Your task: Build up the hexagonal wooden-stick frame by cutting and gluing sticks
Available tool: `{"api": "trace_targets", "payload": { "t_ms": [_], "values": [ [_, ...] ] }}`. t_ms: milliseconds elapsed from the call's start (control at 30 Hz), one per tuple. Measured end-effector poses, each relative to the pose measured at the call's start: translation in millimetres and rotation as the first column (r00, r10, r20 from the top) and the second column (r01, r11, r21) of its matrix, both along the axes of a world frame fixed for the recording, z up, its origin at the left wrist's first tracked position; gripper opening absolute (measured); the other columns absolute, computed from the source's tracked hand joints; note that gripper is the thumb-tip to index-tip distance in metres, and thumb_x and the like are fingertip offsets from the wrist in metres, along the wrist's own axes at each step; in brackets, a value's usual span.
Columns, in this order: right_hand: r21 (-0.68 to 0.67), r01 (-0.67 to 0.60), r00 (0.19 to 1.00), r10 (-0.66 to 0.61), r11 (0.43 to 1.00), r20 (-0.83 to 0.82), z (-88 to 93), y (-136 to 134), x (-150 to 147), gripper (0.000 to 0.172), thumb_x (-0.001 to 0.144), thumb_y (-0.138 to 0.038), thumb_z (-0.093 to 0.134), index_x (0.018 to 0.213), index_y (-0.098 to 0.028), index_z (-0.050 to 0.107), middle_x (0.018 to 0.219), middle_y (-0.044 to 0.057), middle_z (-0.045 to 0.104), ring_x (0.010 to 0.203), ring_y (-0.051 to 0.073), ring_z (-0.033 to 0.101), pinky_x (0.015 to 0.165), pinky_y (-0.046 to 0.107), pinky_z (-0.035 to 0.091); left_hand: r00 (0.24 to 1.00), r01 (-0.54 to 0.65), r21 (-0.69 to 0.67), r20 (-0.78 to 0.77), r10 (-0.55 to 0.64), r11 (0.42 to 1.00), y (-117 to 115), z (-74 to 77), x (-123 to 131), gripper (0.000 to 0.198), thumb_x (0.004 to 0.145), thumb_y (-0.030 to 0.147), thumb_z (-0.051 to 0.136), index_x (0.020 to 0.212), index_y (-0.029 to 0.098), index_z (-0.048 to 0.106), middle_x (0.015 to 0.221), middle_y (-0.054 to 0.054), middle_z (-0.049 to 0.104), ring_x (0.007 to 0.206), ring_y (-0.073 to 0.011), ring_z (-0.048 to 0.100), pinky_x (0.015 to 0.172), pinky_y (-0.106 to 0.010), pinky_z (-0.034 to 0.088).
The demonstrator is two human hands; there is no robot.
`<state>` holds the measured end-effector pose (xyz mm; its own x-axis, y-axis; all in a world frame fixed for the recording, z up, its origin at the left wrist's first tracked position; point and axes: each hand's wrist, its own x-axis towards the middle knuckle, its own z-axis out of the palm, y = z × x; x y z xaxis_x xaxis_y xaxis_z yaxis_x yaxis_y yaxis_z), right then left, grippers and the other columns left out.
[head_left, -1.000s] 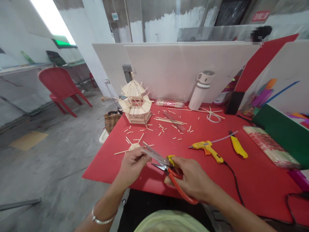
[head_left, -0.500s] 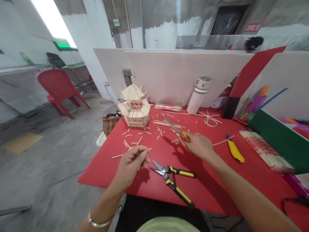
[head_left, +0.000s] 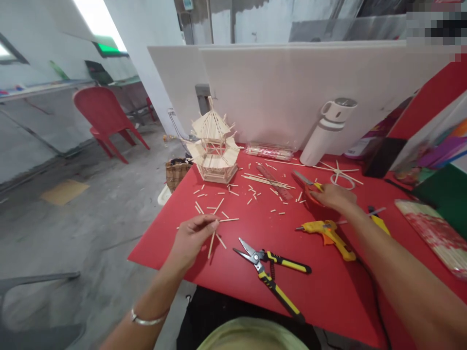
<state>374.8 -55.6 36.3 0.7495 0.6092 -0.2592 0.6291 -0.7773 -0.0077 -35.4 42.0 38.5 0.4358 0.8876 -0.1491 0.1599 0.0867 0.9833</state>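
Observation:
My left hand (head_left: 197, 233) pinches the middle of a small star of thin wooden sticks (head_left: 213, 233) above the red table's left part. Over at the right, my right hand (head_left: 333, 195) is closed on scissors (head_left: 305, 180), whose blades point back and left. A yellow glue gun (head_left: 326, 232) lies below it. Nearer the front edge rest yellow-black shears (head_left: 262, 257) with open blades. The stick pagoda (head_left: 215, 150) stands at the back left. Loose sticks (head_left: 260, 180) and a clear ruler (head_left: 275, 182) lie between.
A white bottle (head_left: 321, 136) and a stick bundle (head_left: 270, 150) stand or lie by the white board (head_left: 255, 92). Another star of sticks (head_left: 337, 170) is behind my right hand. At the right are a yellow knife (head_left: 380, 223) and a packet of sticks (head_left: 430, 233).
The view has shifted, so the table shows lower and further right. My right hand has moved right with the scissors; the glue gun and ruler now show. The stick star is more visible.

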Motion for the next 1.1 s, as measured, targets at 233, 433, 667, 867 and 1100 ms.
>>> {"api": "trace_targets", "payload": {
  "t_ms": [233, 433, 667, 867, 1100],
  "values": [
    [0.085, -0.286, 0.955, 0.291, 0.955, -0.052, 9.9, -33.1, -106.2, 0.048, 0.089, -0.064, 0.04, 0.11, -0.028, 0.066, 0.103, 0.009, 0.073, 0.092, 0.028, 0.067, 0.066, 0.031, 0.041, 0.998, -0.005, -0.176, 0.064, 0.017, 0.984, 5.5, -11.4, -0.4, 0.034, 0.071, 0.042, 0.08, 0.093, 0.017, 0.073, 0.078, -0.004, 0.07, 0.056, -0.008, 0.055, 0.05, -0.018, 0.041],
    [0.125, -0.385, 0.922, 0.387, 0.914, 0.008, 1.6, -10.0, -161.0, 0.033, 0.088, -0.049, 0.046, 0.096, -0.023, 0.065, 0.096, 0.01, 0.073, 0.091, 0.027, 0.067, 0.068, 0.031, 0.043, 0.993, 0.056, -0.161, 0.107, -0.038, 0.985, 2.5, -11.8, 3.1, 0.03, 0.074, 0.04, 0.078, 0.089, 0.015, 0.07, 0.064, 0.0, 0.063, 0.048, -0.0057, 0.047, 0.041, -0.016, 0.034],
    [0.029, 0.001, 0.998, -0.003, 1.0, 0.07, 4.1, 35.4, -59.2, 0.053, 0.085, -0.059, 0.05, 0.118, -0.02, 0.066, 0.118, 0.02, 0.067, 0.11, 0.037, 0.063, 0.079, 0.042, 0.05, 0.992, 0.051, -0.116, 0.116, -0.037, 0.992, 5.5, -5.6, -8.9, 0.03, 0.077, 0.043, 0.074, 0.088, 0.015, 0.069, 0.056, -0.001, 0.063, 0.045, -0.0084, 0.051, 0.041, -0.018, 0.039],
    [-0.006, 0.047, 0.998, -0.047, 0.999, 0.049, 5.1, 30.1, -6.6, 0.041, 0.085, -0.04, 0.061, 0.112, -0.01, 0.07, 0.113, 0.026, 0.068, 0.106, 0.038, 0.066, 0.082, 0.043, 0.051, 0.994, 0.029, -0.14, 0.11, -0.013, 0.99, 6.2, -5.0, -6.5, 0.031, 0.073, 0.044, 0.077, 0.082, 0.014, 0.072, 0.057, -0.002, 0.063, 0.047, -0.009, 0.052, 0.042, -0.019, 0.039],
    [0.533, -0.229, 0.856, 0.429, 0.814, -0.288, 20.7, 3.9, -159.8, 0.031, 0.09, -0.05, 0.053, 0.098, -0.025, 0.07, 0.092, 0.002, 0.074, 0.084, 0.017, 0.068, 0.074, 0.026, 0.049, 0.995, 0.037, -0.128, 0.098, -0.024, 0.991, 16.5, -12.5, 3.3, 0.027, 0.07, 0.038, 0.08, 0.08, 0.013, 0.074, 0.066, -0.003, 0.066, 0.052, -0.0079, 0.052, 0.05, -0.02, 0.044]
  ]
}}
